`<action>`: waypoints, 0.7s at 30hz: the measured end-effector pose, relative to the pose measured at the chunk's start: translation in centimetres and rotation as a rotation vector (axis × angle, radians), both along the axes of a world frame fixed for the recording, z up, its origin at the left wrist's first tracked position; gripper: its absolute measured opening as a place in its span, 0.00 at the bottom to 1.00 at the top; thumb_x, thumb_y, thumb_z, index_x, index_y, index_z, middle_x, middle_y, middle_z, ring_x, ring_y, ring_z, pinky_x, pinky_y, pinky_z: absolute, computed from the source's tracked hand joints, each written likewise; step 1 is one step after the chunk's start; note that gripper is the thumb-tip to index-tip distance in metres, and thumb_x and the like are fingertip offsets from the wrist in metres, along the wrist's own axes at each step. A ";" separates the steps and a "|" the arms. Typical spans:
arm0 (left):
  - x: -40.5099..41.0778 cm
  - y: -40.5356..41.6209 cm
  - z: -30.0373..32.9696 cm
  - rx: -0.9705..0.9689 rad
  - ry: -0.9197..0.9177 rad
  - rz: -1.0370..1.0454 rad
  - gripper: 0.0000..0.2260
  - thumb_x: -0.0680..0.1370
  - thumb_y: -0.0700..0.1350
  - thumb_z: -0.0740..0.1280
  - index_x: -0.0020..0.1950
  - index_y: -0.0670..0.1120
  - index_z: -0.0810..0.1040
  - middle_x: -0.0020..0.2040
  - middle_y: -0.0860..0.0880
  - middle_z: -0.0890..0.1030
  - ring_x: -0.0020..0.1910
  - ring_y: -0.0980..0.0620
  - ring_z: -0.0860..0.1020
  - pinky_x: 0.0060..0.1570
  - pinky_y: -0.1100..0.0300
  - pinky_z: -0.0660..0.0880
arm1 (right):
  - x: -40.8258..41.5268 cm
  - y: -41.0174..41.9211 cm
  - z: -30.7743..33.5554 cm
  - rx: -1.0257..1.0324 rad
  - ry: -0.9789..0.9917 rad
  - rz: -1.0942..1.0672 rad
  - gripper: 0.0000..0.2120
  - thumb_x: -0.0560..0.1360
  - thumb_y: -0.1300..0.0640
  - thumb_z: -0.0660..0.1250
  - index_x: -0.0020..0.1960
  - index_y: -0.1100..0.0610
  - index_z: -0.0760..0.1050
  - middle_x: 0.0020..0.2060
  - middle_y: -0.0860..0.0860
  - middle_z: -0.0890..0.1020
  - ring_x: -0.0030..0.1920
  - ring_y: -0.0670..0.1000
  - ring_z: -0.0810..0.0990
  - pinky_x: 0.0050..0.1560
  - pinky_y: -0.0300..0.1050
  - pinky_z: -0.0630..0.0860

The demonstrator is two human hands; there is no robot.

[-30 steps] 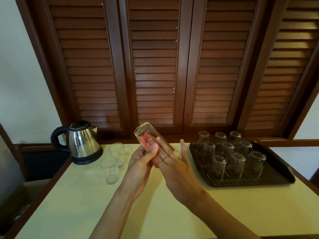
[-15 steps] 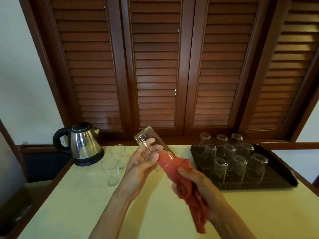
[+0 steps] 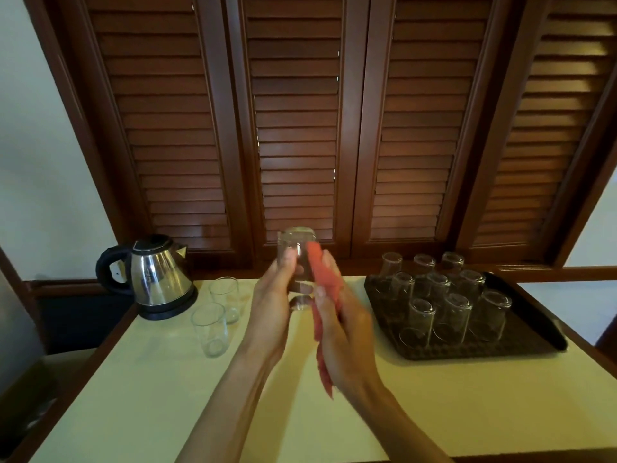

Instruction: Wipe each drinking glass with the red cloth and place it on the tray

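Note:
My left hand [image 3: 272,302] grips a clear drinking glass [image 3: 297,248] held up over the middle of the table, its base pointing away from me. My right hand [image 3: 344,332] holds the red cloth [image 3: 325,282] and presses it against the glass's right side; the cloth's tail hangs below my palm. Two more glasses [image 3: 210,329] stand upright on the table at the left. The dark tray [image 3: 521,345] at the right carries several glasses standing upside down.
A steel electric kettle [image 3: 157,279] with a black handle stands at the table's back left corner. Brown louvered shutters [image 3: 297,128] run along the wall behind. The cream tabletop [image 3: 167,396] drops off at the left edge to a dark gap.
The cloth has come out of the glass and now lies against its outer side. My left hand has turned the glass more upright, and my right hand has risen beside it.

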State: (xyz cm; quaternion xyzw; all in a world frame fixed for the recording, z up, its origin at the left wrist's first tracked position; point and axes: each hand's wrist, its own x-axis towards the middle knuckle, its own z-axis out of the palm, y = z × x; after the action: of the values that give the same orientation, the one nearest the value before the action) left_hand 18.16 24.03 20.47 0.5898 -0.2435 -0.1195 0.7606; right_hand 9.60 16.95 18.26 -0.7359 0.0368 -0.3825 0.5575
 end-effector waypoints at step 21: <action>-1.0 0.5 -0.2 0.029 -0.022 0.112 0.19 0.77 0.62 0.62 0.62 0.58 0.83 0.54 0.53 0.86 0.47 0.50 0.85 0.43 0.61 0.82 | 1.4 0.0 1.9 0.165 0.118 0.075 0.19 0.82 0.43 0.53 0.63 0.49 0.78 0.40 0.40 0.84 0.40 0.42 0.83 0.37 0.31 0.75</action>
State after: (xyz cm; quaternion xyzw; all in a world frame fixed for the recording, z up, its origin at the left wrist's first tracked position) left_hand 17.11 24.50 20.26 0.6147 -0.2169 -0.0736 0.7548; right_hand 10.96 16.93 20.14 -0.7097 0.0734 -0.3130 0.6269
